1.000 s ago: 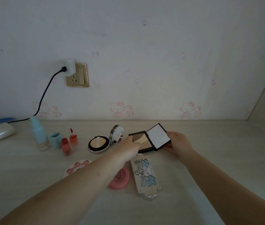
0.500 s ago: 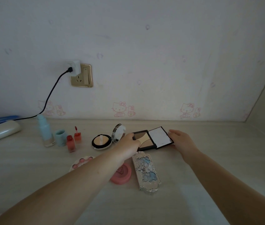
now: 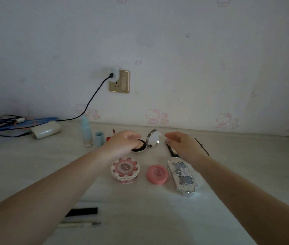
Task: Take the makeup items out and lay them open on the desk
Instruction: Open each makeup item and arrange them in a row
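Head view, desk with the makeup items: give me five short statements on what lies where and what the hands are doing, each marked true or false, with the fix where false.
1. The round black compact lies open, its mirror lid standing up. True.
2. The pink round compact lies open. False: its lid is shut.
3. The right hand hovers above the black square palette, holding nothing. True.
4. The ornate silver palette stands left of the pink flower-shaped case. False: it lies to the right, beyond the pink round compact.
5. The left hand grips the light blue bottle. False: it is over the round black compact; the bottle stands apart, further left.
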A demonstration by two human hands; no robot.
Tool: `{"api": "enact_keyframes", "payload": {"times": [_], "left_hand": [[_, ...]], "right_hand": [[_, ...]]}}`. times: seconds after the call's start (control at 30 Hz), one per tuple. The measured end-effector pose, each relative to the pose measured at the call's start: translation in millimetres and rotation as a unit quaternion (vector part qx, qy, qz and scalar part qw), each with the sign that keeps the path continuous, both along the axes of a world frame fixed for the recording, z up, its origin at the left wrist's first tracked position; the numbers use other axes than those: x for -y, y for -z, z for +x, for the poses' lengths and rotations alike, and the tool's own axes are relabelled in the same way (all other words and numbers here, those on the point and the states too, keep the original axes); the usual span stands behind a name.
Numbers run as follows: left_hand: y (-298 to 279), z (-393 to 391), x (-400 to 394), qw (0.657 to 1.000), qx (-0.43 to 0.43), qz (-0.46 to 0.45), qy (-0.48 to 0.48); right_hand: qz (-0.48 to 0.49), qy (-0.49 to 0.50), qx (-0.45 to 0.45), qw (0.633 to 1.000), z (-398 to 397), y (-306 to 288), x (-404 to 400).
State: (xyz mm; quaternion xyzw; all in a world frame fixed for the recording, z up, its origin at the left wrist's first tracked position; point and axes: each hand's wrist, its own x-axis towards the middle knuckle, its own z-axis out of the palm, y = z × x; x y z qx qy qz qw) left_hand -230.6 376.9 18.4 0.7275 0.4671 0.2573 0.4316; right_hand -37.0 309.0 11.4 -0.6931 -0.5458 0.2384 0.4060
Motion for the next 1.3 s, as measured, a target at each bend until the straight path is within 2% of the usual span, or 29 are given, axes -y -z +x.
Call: {"api": "enact_keyframes", "payload": {"times": [0.17, 0.37, 0.53, 0.7, 0.8, 0.9, 1.0, 1.03, 1.17, 1.3], "left_hand": [[20, -53, -2, 0.998, -0.058, 0.02, 0.003], [40, -80, 8, 0.988, -0.125, -0.033, 0.086], [46, -79, 16, 0.989, -0.094, 0.007, 0.113], [60, -80, 11, 0.995, -0.037, -0.022, 0.088], [57, -84, 9, 0.998, 0.015, -0.038, 0.047], [48, -93, 8, 0.99, 0.129, -0.055, -0.012], [38, -100, 13, 0.937, 0.301, -0.169, -0.063], [36, -102, 17, 0.919, 0.332, -0.205, -0.062], [29, -109, 27, 0.888, 0.331, -0.319, -0.008], [30, -120, 29, 0.857, 0.364, -0.362, 0.054]], "right_hand": [[-0.053, -0.126, 0.159, 0.978, -50, 6, -1], [-0.103, -0.184, 0.275, 0.938, -83, 27, -1], [-0.122, -0.177, 0.296, 0.931, -93, 39, -5], [-0.097, -0.162, 0.35, 0.917, -99, 47, -4], [-0.073, -0.175, 0.312, 0.931, -100, 45, -5], [-0.045, -0.176, 0.269, 0.946, -101, 40, -6], [0.006, -0.187, 0.214, 0.959, -106, 35, -2], [0.024, -0.195, 0.197, 0.96, -109, 33, 0], [0.098, -0.235, 0.172, 0.952, -124, 32, 5], [0.115, -0.246, 0.144, 0.952, -134, 32, 6]]}}
